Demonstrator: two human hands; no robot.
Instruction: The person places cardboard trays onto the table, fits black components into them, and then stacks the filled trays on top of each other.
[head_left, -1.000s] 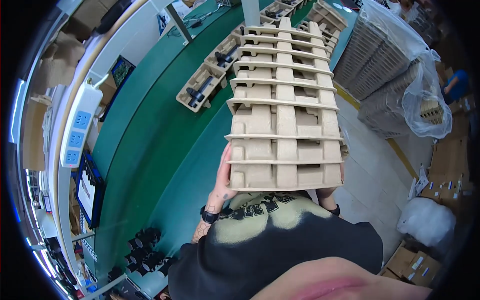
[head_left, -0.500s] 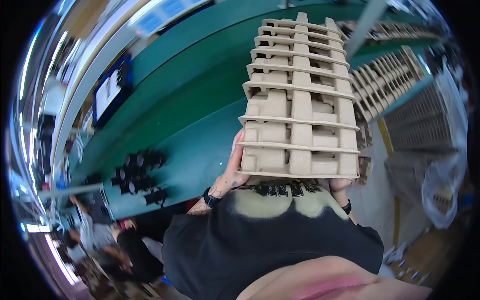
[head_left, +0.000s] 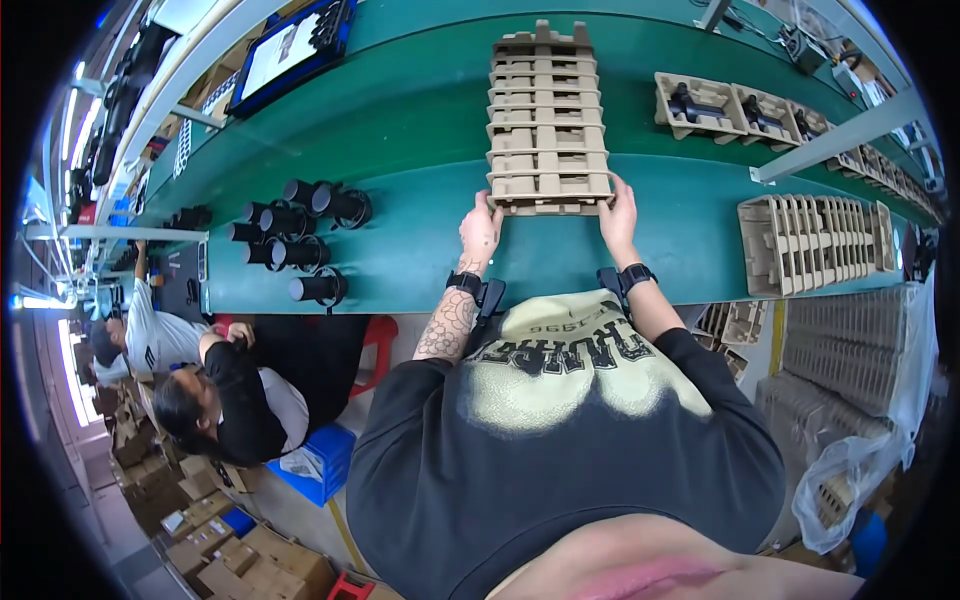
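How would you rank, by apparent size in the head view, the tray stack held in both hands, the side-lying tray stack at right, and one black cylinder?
1. Held tray stack.
2. Side-lying tray stack, somewhat smaller, though fisheye bending makes this unsure.
3. Black cylinder, clearly smallest.

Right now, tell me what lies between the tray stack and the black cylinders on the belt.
Head view: only bare green belt lies between the tray stack and the black cylinders.

Counts on the green tabletop point(head_left: 420, 110)

One tall stack of pulp trays point(head_left: 547, 120), about eight black cylinders point(head_left: 300, 240), two filled trays point(head_left: 700, 105), one sideways tray stack point(head_left: 815, 245).
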